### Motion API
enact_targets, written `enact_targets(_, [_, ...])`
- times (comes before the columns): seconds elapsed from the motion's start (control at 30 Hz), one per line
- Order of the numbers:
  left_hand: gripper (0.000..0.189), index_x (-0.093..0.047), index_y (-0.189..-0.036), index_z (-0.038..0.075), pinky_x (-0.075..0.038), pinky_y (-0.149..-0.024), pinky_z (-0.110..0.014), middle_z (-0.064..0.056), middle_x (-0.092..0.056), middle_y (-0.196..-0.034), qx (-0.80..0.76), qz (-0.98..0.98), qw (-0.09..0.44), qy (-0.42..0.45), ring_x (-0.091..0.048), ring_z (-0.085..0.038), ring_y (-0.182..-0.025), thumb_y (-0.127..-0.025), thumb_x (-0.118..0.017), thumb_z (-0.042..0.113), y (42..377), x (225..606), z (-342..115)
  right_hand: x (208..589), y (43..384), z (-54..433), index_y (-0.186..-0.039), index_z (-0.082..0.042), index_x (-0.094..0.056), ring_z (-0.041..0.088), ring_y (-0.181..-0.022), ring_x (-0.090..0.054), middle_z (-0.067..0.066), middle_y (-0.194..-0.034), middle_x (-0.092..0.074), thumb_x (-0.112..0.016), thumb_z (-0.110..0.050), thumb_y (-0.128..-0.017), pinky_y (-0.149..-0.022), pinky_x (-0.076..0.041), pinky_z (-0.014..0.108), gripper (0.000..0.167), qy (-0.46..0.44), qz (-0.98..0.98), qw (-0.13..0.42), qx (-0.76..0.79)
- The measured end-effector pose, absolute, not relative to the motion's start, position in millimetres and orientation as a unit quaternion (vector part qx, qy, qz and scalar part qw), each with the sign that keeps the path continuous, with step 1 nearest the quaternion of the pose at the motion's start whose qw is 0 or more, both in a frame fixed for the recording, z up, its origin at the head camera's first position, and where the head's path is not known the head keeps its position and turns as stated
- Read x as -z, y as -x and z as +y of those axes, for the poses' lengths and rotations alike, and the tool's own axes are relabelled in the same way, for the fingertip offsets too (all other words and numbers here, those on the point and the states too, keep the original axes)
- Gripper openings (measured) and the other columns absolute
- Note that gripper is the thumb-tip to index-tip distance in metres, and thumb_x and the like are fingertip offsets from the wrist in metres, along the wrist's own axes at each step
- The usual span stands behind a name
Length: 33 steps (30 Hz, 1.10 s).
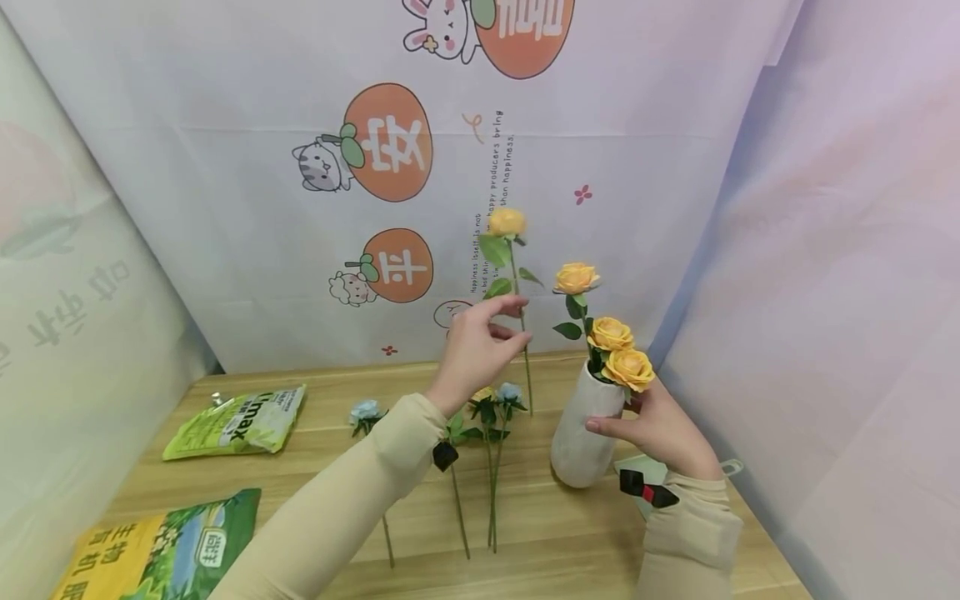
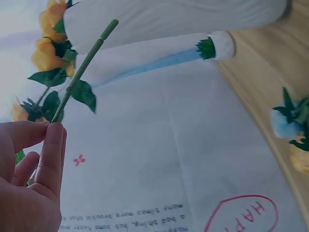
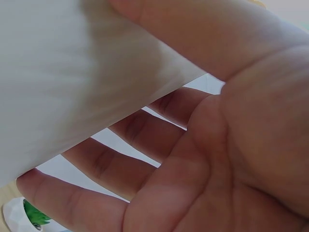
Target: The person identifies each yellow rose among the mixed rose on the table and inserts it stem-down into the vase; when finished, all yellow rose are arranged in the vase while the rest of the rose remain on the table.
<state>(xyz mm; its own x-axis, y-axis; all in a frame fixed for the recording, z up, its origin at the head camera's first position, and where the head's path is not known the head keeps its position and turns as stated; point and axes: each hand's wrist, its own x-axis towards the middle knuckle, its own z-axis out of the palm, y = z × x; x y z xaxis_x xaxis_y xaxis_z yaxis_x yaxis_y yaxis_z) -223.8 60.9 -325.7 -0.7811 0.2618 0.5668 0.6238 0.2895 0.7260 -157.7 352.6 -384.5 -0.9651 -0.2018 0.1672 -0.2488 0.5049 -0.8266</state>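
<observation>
The left hand is pinching the stem of a single yellow rose between thumb and fingers; the right hand is grasping a white vase, its thumb pressing the near side and its fingers curling round the far side, as the right wrist view is confirming. Proceeding from the left, a lime-green packet is lying on the wooden table at nine o'clock from the vase, with a yellow-and-green bag sitting at seven o'clock from that packet. One blue flower is lying right of the packets, partly passing behind the left sleeve. Further right, another stem is lying beside a yellow-and-blue pair of flowers, all at about nine o'clock from the vase. The held rose is pointing bloom upward at eleven o'clock from the vase, its lower stem end hanging free and well apart from the vase mouth. The vase is holding three yellow roses. A pale green item, partly hidden by the right wrist, is lying at four o'clock from the vase.
</observation>
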Motion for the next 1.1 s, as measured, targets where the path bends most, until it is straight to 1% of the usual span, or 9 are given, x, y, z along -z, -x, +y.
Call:
enact_targets(0.23, [0.043,-0.072,-0.135,0.008,-0.064,-0.078,-0.024,-0.008,-0.074,-0.121,0.556,-0.74,0.204,0.318,-0.078,-0.014,-0.088,-0.094,-0.083,0.004,225.6,299.2,82.6,384.8,160.0,351.8,-0.168,-0.01,-0.029,0.042,-0.142,-0.051,0.019,-0.16,-0.047,-0.094,-0.024,-0.088,-0.111,-0.047,0.064,0.105,-0.139,-0.865,0.033,-0.48])
enact_targets(0.4, [0.043,-0.072,-0.136,0.006,-0.064,-0.076,-0.024,-0.009,-0.073,-0.121,0.577,-0.711,0.225,0.333,-0.078,-0.012,-0.089,-0.094,-0.083,0.003,228.6,291.0,100.0,384.5,159.7,351.4,-0.168,-0.011,-0.029,0.041,-0.142,-0.052,0.018,-0.159,-0.048,-0.094,-0.023,-0.088,-0.112,-0.047,0.064,0.104,-0.144,-0.863,0.036,-0.482])
enact_targets(0.5, [0.043,-0.072,-0.136,0.007,-0.064,-0.074,-0.023,-0.008,-0.074,-0.122,0.587,-0.702,0.231,0.33,-0.078,-0.01,-0.089,-0.094,-0.083,0.003,230.6,287.6,110.8,383.5,158.3,350.8,-0.168,-0.01,-0.031,0.039,-0.14,-0.053,0.017,-0.158,-0.049,-0.093,-0.021,-0.088,-0.111,-0.047,0.062,0.102,-0.147,-0.862,0.04,-0.484])
enact_targets(0.63, [0.043,-0.072,-0.135,0.005,-0.064,-0.074,-0.023,-0.01,-0.074,-0.122,0.594,-0.696,0.237,0.326,-0.079,-0.011,-0.088,-0.093,-0.084,0.002,232.3,284.3,122.6,381.3,155.4,349.3,-0.166,-0.008,-0.033,0.04,-0.138,-0.055,0.018,-0.156,-0.051,-0.093,-0.018,-0.088,-0.109,-0.05,0.06,0.099,-0.147,-0.859,0.042,-0.489])
enact_targets(0.8, [0.042,-0.073,-0.133,0.005,-0.063,-0.073,-0.021,-0.011,-0.075,-0.121,0.593,-0.693,0.252,0.323,-0.079,-0.012,-0.088,-0.093,-0.084,0.001,234.1,284.9,130.6,379.1,153.6,347.6,-0.166,-0.008,-0.031,0.042,-0.138,-0.055,0.019,-0.156,-0.05,-0.093,-0.018,-0.088,-0.108,-0.052,0.059,0.1,-0.145,-0.856,0.039,-0.495])
enact_targets(0.93, [0.042,-0.072,-0.132,0.004,-0.064,-0.075,-0.023,-0.011,-0.074,-0.12,0.592,-0.69,0.257,0.328,-0.079,-0.013,-0.087,-0.092,-0.084,-0.001,236.2,290.6,131.8,378.8,154.3,348.0,-0.166,-0.008,-0.032,0.042,-0.138,-0.056,0.018,-0.156,-0.049,-0.093,-0.018,-0.088,-0.108,-0.052,0.06,0.099,-0.146,-0.858,0.039,-0.491])
enact_targets(1.1, [0.042,-0.072,-0.132,0.005,-0.065,-0.077,-0.025,-0.011,-0.074,-0.122,0.6,-0.689,0.239,0.329,-0.078,-0.01,-0.087,-0.092,-0.083,-0.003,237.0,307.3,133.8,379.3,154.7,349.0,-0.167,-0.008,-0.031,0.042,-0.139,-0.055,0.018,-0.157,-0.049,-0.093,-0.02,-0.089,-0.109,-0.051,0.061,0.1,-0.142,-0.862,0.039,-0.485])
